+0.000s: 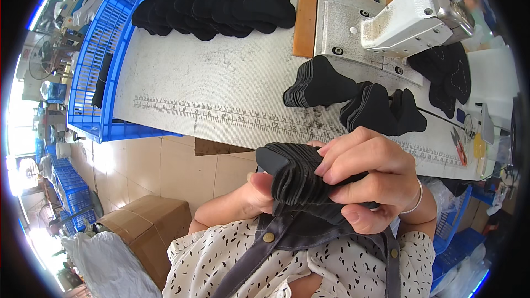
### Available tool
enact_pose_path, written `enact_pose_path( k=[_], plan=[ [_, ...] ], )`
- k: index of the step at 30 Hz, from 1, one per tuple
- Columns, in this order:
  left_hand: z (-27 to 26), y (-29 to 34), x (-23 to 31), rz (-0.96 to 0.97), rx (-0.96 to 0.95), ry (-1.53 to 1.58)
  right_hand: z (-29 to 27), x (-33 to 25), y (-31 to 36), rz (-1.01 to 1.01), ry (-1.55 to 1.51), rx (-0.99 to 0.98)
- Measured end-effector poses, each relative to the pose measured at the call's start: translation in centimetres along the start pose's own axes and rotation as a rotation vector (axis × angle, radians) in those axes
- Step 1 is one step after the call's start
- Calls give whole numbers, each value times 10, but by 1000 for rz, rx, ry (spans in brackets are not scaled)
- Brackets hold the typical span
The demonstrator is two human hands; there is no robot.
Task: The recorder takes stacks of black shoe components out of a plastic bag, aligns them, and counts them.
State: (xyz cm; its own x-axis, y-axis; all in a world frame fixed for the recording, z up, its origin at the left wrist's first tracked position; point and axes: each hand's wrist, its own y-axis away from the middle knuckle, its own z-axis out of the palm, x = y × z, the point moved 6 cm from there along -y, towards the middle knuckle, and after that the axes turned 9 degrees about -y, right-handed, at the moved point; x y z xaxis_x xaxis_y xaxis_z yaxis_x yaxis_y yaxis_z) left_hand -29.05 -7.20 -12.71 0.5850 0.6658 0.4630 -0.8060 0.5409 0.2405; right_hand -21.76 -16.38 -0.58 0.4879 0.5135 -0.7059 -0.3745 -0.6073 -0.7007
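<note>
A thick stack of black fabric pieces (298, 174) is held up in front of my chest, its layered edges fanned toward me. My left hand (259, 190) grips it from the left side, thumb against the edge; most of its fingers are hidden behind the stack. On the right, my right hand (381, 174) curls its fingers over the layers, with the thumb lower down and apart from the fingertips. Just beyond my hands, two smaller piles of black shaped pieces, one pile (320, 83) and another pile (381, 109), lie on the table (210, 85).
Overlapping black pieces (221, 5) spread across the far left of the table. A white sewing machine (403, 22) stands at the far right, with stitched black pieces (444, 74) beside it. Red-handled scissors (459, 146) lie near the right edge. A blue crate (105, 60) adjoins the table's left; a cardboard box (146, 229) sits below.
</note>
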Motion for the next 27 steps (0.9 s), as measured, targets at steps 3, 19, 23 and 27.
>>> enact_pose_path(
  k=[3, 19, 23, 27],
  plan=[
    [3, 0, 1, -9, 2, 1, 0, 0, 1, 13, 2, -12],
    [9, -1, 2, -16, -27, 35, 0, 1, 3, 33, 38, -56],
    [7, 3, 1, -82, 42, 8, 1, 2, 3, 18, 44, -79],
    [5, 1, -3, -82, -54, 42, 3, -1, 3, -28, 69, -102]
  ],
)
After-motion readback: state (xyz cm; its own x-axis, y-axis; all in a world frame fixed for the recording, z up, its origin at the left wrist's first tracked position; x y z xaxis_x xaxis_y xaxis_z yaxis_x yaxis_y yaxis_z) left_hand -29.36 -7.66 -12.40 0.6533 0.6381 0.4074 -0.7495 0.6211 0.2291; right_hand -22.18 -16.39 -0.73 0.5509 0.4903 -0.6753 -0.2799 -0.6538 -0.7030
